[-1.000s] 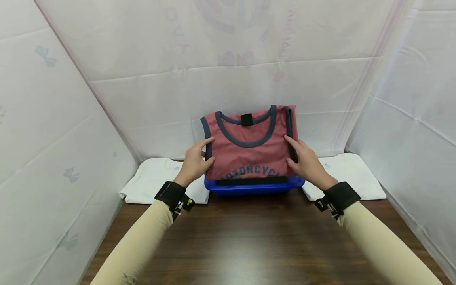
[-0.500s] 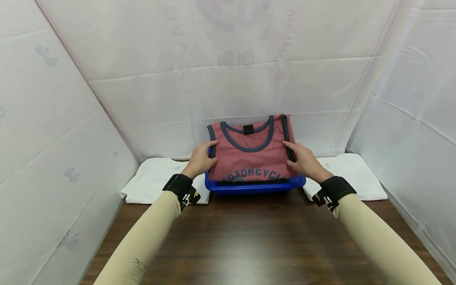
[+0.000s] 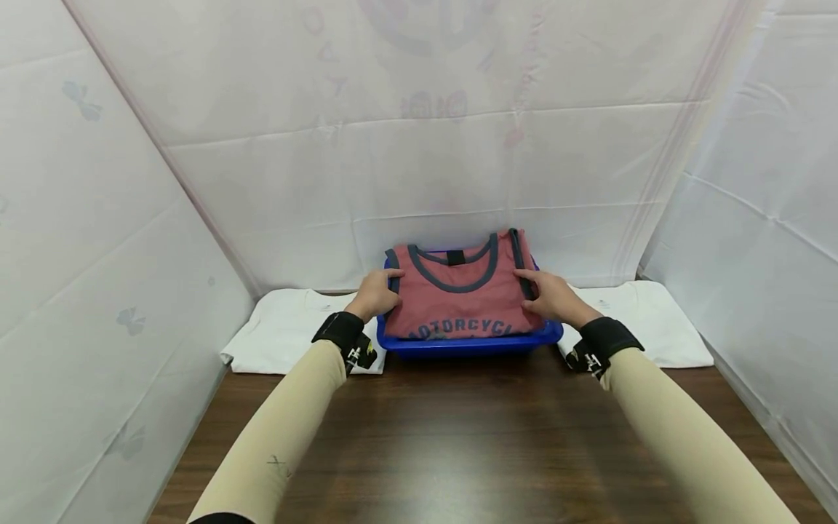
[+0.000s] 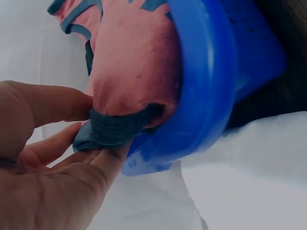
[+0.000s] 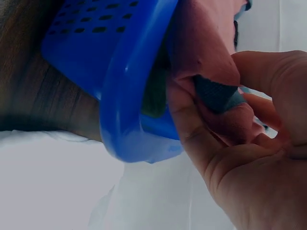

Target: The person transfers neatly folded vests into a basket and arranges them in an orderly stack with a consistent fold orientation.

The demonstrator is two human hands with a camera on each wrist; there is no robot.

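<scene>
Counted: one pink shirt (image 3: pixel 458 295), one blue basket (image 3: pixel 458 348), two folded white garments, two hands and two black wrist straps, one per arm. The left hand (image 3: pixel 374 293) pinches one side edge of the shirt between thumb and fingers; the right hand (image 3: pixel 555 297) pinches the opposite edge in the same way. The shirt is at the basket's opening, its lower edge just inside the near rim and its upper right corner rising above the far rim; whether it rests on the basket's bottom cannot be determined. The shirt is folded into a compact rectangle, neckline uppermost, with dark blue-grey trim at neck and armholes, one black label (image 3: pixel 455 257) inside the collar and blue lettering (image 3: pixel 461 327) reading "MOTORCYCL", the end cut off by the fold. The basket wall is pierced with slots, seen from the right wrist. One white garment (image 3: pixel 278 331) lies to the left of the basket, the other (image 3: pixel 655 320) to the right. All stand on a dark brown, wood-grained table (image 3: pixel 445 429), glossy near the front. White sheeting (image 3: pixel 425 171) encloses the work area at back, left and right, creased and faintly printed. Both sleeves (image 3: pixel 694 429) are pale beige.
</scene>
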